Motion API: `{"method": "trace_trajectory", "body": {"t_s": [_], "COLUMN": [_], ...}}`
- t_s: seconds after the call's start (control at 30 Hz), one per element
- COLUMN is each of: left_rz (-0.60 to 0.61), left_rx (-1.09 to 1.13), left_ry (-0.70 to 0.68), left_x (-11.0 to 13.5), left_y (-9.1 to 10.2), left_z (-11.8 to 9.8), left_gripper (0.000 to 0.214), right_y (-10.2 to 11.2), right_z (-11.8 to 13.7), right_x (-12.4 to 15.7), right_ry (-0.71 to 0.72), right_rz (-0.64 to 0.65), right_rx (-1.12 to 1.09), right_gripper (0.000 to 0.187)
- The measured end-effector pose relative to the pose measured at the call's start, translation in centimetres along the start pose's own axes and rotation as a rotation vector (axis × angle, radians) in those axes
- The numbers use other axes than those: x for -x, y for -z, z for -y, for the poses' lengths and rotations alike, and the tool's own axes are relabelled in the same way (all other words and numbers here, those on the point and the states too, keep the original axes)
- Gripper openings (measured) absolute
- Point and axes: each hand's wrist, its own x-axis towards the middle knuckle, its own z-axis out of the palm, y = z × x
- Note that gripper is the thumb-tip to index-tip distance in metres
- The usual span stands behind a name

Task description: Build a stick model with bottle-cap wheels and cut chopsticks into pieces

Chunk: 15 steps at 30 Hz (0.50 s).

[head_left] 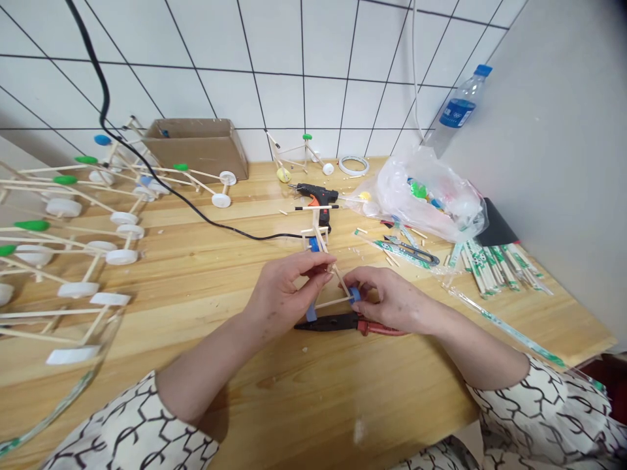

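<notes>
In the middle of the table stands a small three-wheeled model (337, 277) made of thin wooden sticks with blue wheels. My left hand (284, 290) is closed, its thumb and index finger pinched at the model's long stick; the exact contact is partly hidden. With bent fingers, my right hand (396, 300) grips the blue wheel (354, 295) at the model's near right end. Another blue wheel (311, 312) shows beside my left wrist. Pliers (337, 322) with red handles lie under the model's near end. A black-tipped crossbar (317, 207) tops the far end.
Several finished stick models (122, 256) with white wheels fill the left side. Behind are a cardboard box (200, 149), a glue gun (318, 194) with its black cable, and a tape roll (353, 166). A plastic bag (426, 196), utility knife (411, 250), wrapped chopsticks (499, 267) and bottle (460, 108) stand right.
</notes>
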Motion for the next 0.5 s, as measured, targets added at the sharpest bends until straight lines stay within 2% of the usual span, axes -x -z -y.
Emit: {"method": "trace_trajectory", "body": {"t_s": [0.5], "left_rz": [-0.009], "left_rx": [0.039], "left_ry": [0.01], "left_x": [0.12], "left_y": [-0.26], "left_z": [0.22], "left_gripper": [0.02], "right_y": [0.16], "right_z": [-0.02], "right_x": [-0.06], "right_ry": [0.018], "right_rz": [0.0], "right_rx": [0.019], "right_gripper": [0.027]}}
